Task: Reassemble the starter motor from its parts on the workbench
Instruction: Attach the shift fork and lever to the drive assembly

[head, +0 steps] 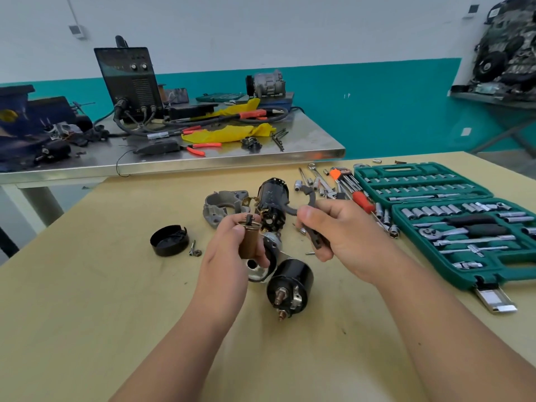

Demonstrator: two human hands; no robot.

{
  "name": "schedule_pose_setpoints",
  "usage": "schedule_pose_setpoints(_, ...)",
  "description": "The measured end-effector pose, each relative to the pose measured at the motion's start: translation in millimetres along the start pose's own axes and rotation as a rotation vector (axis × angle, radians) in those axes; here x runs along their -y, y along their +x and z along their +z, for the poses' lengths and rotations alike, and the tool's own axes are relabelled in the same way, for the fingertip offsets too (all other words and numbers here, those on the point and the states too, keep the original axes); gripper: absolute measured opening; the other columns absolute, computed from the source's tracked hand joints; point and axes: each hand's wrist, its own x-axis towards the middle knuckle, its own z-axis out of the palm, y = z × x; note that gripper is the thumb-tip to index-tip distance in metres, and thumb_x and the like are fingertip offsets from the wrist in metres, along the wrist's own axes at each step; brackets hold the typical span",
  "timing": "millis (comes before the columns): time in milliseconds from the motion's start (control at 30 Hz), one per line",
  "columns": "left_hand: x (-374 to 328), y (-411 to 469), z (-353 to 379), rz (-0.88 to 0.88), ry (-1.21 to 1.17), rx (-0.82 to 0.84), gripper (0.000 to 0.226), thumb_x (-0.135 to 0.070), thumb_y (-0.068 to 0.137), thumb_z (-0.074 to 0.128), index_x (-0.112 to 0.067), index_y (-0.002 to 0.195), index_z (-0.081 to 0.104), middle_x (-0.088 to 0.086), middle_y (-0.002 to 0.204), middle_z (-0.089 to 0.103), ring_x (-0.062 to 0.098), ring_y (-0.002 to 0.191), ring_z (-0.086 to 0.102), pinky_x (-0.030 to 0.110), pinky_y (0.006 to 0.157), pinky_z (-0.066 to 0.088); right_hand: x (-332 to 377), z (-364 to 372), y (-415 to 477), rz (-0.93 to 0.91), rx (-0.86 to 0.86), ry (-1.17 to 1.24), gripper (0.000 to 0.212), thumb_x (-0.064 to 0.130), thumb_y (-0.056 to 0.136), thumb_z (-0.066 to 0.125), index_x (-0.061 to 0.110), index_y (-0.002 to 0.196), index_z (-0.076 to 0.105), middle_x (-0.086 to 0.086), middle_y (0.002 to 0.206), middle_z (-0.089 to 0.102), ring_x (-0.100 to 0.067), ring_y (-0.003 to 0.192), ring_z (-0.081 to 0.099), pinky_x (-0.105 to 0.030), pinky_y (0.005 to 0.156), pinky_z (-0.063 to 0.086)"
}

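Observation:
My left hand (232,245) grips a brown solenoid plunger (249,240) upright above the workbench. My right hand (345,230) holds a dark forked shift lever (311,198), its curved fork sticking up past my fingers. Behind my hands lie the black motor body with brushes (272,203) and a grey cast nose housing (222,206). A black solenoid (290,285) with threaded studs lies nearer to me, beside a chrome part (262,266) partly hidden by my left hand. A black end cap (169,240) and a small bolt (193,248) sit to the left.
An open green socket set case (452,216) fills the right side of the wooden bench (87,300). Loose sockets, wrenches and a red-handled screwdriver (361,198) lie beside it. A steel table (203,162) with a welder, cables and pliers stands behind.

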Motion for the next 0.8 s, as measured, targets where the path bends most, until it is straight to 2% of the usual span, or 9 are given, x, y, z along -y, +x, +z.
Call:
schedule_pose_setpoints(67, -1.3, -2.9, 0.0, 0.019, -0.001, 0.005, 0.040, -0.047, 0.078, 0.040, -0.022, 0.100, 0.062, -0.005, 0.060, 0.054, 0.015, 0.058, 0.056, 0.029, 0.068, 0.047, 4.0, 4.8, -1.7, 0.026, 0.061, 0.082, 0.049, 0.063, 0.081, 0.052, 0.018, 0.077, 0.071, -0.004, 0.057, 0.047, -0.016, 0.045, 0.043, -0.035, 0.055, 0.037)
schedule_pose_setpoints(133, -2.8, -5.7, -0.1, 0.054, 0.031, 0.008, 0.040, -0.056, 0.069, 0.052, -0.030, 0.095, 0.066, -0.009, 0.059, 0.056, 0.008, 0.056, 0.057, 0.014, 0.059, 0.047, 5.6, 8.2, -3.9, 0.044, 0.136, 0.130, 0.064, 0.068, 0.084, 0.049, 0.008, 0.081, 0.070, -0.002, 0.052, 0.042, -0.016, 0.044, 0.037, -0.034, 0.052, 0.033)
schedule_pose_setpoints(200, -2.8, -5.7, -1.4, 0.074, 0.040, 0.018, 0.026, -0.050, 0.068, 0.064, -0.032, 0.086, 0.070, -0.012, 0.056, 0.060, 0.002, 0.053, 0.055, 0.008, 0.052, 0.043, 6.8, 11.7, -6.0, 0.042, 0.188, 0.149, 0.062, 0.066, 0.084, 0.048, 0.008, 0.078, 0.071, -0.001, 0.048, 0.037, -0.016, 0.043, 0.033, -0.032, 0.050, 0.030)
schedule_pose_setpoints(333, -0.9, -1.6, -6.5, 0.056, -0.009, 0.012, 0.005, -0.035, 0.072, 0.068, -0.031, 0.074, 0.071, -0.008, 0.054, 0.058, 0.006, 0.054, 0.055, 0.011, 0.055, 0.044, 8.0, 18.7, -5.4, 0.072, 0.202, 0.283, 0.045, 0.053, 0.088, 0.048, 0.022, 0.068, 0.073, -0.001, 0.054, 0.047, -0.015, 0.044, 0.040, -0.031, 0.051, 0.035)
schedule_pose_setpoints(400, 0.6, -0.2, -8.4, 0.065, -0.101, 0.013, 0.011, -0.038, 0.068, 0.072, -0.032, 0.077, 0.072, -0.003, 0.057, 0.059, 0.013, 0.058, 0.057, 0.018, 0.062, 0.048, 7.1, 17.9, -4.4, 0.097, 0.250, 0.429, 0.034, 0.047, 0.086, 0.055, 0.019, 0.082, 0.074, -0.004, 0.066, 0.055, -0.017, 0.052, 0.048, -0.031, 0.051, 0.042)
schedule_pose_setpoints(500, 3.4, 1.4, -9.3, 0.047, -0.190, -0.005, 0.022, -0.034, 0.069, 0.077, -0.025, 0.088, 0.071, 0.001, 0.064, 0.064, 0.017, 0.061, 0.061, 0.023, 0.065, 0.051, 5.9, 13.3, -5.0, 0.069, 0.320, 0.550, 0.022, 0.024, 0.086, 0.060, 0.010, 0.100, 0.069, -0.006, 0.074, 0.064, -0.019, 0.059, 0.058, -0.028, 0.049, 0.049)
schedule_pose_setpoints(567, 4.3, 1.2, -8.9, 0.044, -0.180, -0.007, 0.026, -0.028, 0.075, 0.073, -0.016, 0.098, 0.067, 0.003, 0.069, 0.067, 0.016, 0.062, 0.063, 0.022, 0.064, 0.052, 4.6, 11.7, -4.1, 0.026, 0.289, 0.562, 0.021, 0.017, 0.081, 0.058, 0.013, 0.095, 0.074, -0.007, 0.072, 0.065, -0.018, 0.058, 0.059, -0.028, 0.050, 0.050)
schedule_pose_setpoints(667, 3.7, 0.5, -8.9, 0.041, -0.161, -0.001, 0.018, -0.021, 0.079, 0.075, -0.028, 0.096, 0.073, 0.005, 0.079, 0.071, 0.014, 0.063, 0.064, 0.021, 0.065, 0.053, 3.0, 12.1, -1.2, -0.027, 0.218, 0.557, 0.018, 0.014, 0.079, 0.061, 0.016, 0.088, 0.077, -0.007, 0.071, 0.065, -0.016, 0.058, 0.058, -0.027, 0.053, 0.051)
schedule_pose_setpoints(800, 4.0, 2.6, -8.9, 0.011, -0.175, -0.015, 0.029, -0.010, 0.085, 0.067, -0.034, 0.100, 0.075, 0.011, 0.082, 0.072, 0.016, 0.066, 0.064, 0.030, 0.077, 0.051, -1.0, 11.9, 2.7, -0.096, 0.061, 0.496, 0.016, 0.014, 0.075, 0.067, 0.021, 0.084, 0.077, -0.004, 0.067, 0.065, -0.015, 0.061, 0.061, -0.027, 0.058, 0.053)
